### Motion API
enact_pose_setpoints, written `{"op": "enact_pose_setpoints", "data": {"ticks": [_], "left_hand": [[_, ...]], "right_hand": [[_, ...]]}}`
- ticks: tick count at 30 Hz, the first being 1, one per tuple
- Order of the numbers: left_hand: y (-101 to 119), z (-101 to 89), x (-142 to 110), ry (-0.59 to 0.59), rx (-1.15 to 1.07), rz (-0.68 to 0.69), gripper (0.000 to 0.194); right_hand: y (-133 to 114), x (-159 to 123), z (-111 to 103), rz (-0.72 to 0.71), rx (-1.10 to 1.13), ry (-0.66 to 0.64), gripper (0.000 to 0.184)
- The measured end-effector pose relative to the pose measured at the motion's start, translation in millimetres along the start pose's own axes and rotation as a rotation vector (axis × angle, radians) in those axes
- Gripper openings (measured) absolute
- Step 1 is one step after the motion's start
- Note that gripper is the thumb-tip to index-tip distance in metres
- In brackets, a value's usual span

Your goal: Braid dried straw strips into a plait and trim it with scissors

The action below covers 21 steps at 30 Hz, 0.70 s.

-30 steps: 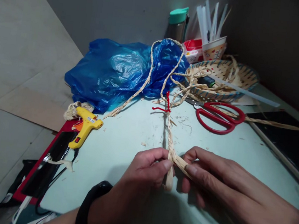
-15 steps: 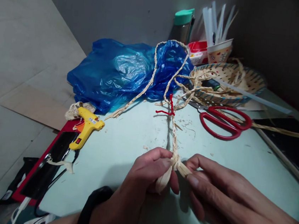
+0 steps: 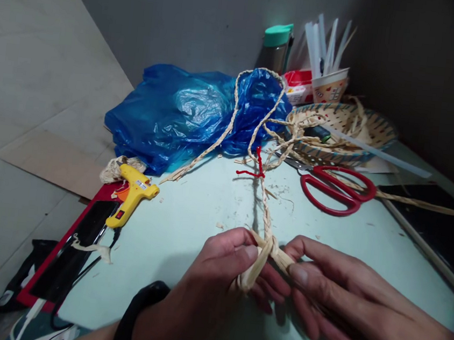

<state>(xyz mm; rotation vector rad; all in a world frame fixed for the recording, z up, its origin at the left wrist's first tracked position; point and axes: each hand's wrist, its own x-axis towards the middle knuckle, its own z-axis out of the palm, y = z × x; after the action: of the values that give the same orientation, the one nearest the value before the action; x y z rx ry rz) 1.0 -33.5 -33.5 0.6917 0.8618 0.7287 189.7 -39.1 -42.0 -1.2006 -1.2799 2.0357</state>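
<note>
A thin braid of pale straw-like fibre (image 3: 266, 209) runs toward me from a red tie (image 3: 260, 169) and ends in loose strands between my hands. My left hand (image 3: 227, 262), with a black band at the wrist, pinches strands (image 3: 254, 273) at the braid's left side between thumb and fingers. One strand folds down over its fingers. On the right, my right hand (image 3: 331, 294) grips another flat strand (image 3: 281, 259) between thumb and forefinger, pulled out from the braid. Its lower fingers curl below, partly hidden. More of the braided cord (image 3: 233, 111) loops over a blue plastic bag.
Red-handled scissors (image 3: 336, 192) lie right of the braid, near a woven basket (image 3: 375, 148) holding fibre. A yellow glue gun (image 3: 131, 195) rests at left by a black phone-like slab (image 3: 76, 251). Behind stand the blue bag (image 3: 176, 110), a bottle (image 3: 275, 48) and a cup of sticks (image 3: 330, 86).
A strand at my left hand now crosses in front of the braid's end, hanging down by the thumb. The left fingers have spread further under it. The view has shifted slightly.
</note>
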Motion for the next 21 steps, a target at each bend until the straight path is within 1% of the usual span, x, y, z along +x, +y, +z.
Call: {"op": "enact_pose_setpoints", "data": {"ticks": [3, 6, 9, 13, 16, 19, 21], "left_hand": [[-1, -2.7, 1, 0.019, 0.030, 0.046, 0.017], [0, -5.7, 0, 0.043, 0.060, 0.055, 0.013], [2, -7.7, -1, 0.037, 0.072, 0.052, 0.013], [4, -9.1, 2, 0.032, 0.081, -0.008, 0.016], [4, -8.2, 7, 0.037, 0.104, -0.025, 0.021], [3, -6.2, 8, 0.053, 0.113, 0.000, 0.023], [2, -5.7, 8, 0.063, 0.120, 0.003, 0.020]], "right_hand": [[3, 1, -1, 0.015, 0.040, -0.032, 0.034], [-1, 2, -1, 0.065, 0.138, -0.049, 0.035], [-9, 2, 3, 0.148, 0.198, 0.011, 0.042], [-14, 1, 7, 0.189, 0.130, 0.113, 0.047], [-12, 1, 10, 0.155, 0.081, 0.127, 0.047], [-8, 2, 11, 0.053, 0.005, 0.135, 0.046], [-7, 2, 10, -0.014, -0.061, 0.147, 0.044]]}}
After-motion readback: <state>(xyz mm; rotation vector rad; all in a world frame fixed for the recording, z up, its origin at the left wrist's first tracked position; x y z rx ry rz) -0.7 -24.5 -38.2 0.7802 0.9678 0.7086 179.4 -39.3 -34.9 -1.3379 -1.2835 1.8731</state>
